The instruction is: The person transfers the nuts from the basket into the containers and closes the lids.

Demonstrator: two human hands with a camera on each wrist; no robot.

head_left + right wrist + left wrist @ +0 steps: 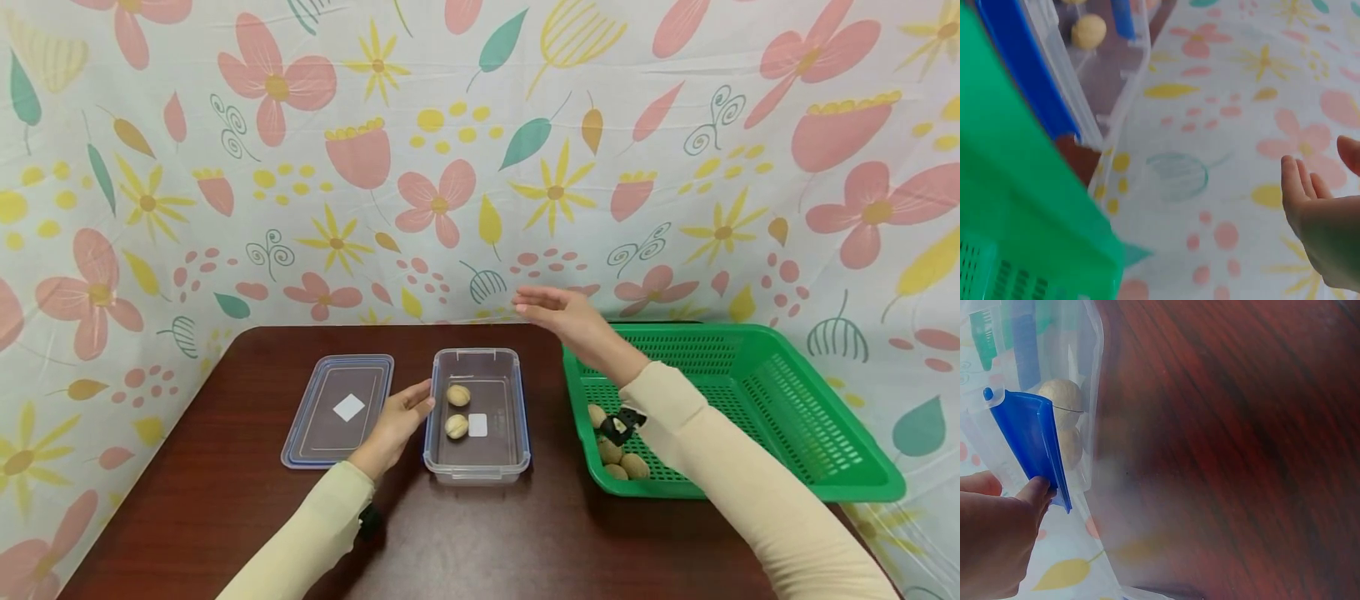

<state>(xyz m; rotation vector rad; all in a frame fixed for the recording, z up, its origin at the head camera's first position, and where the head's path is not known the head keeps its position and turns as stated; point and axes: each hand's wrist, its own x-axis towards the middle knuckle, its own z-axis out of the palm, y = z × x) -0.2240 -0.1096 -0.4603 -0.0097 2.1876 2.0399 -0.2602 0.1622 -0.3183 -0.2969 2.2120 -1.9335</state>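
A clear plastic food container (487, 475) with blue side latches stands mid-table. Two walnuts (457, 396) lie inside it, towards its left wall. My left hand (393, 429) is at the container's left side, fingertips touching the blue latch (1032, 434) that hangs there. Raised past the container's right far corner, my right hand (573, 325) has its fingers extended and nothing in them. Its forearm crosses over the green basket (840, 417), where several more walnuts (633, 465) sit in the near left corner, partly hidden by the wrist camera.
The container's lid (337, 437), clear with a blue rim and a white label, lies flat to the left. A floral cloth (442, 200) hangs behind the dark wooden table (480, 542). The basket's right side reaches beyond the table edge.
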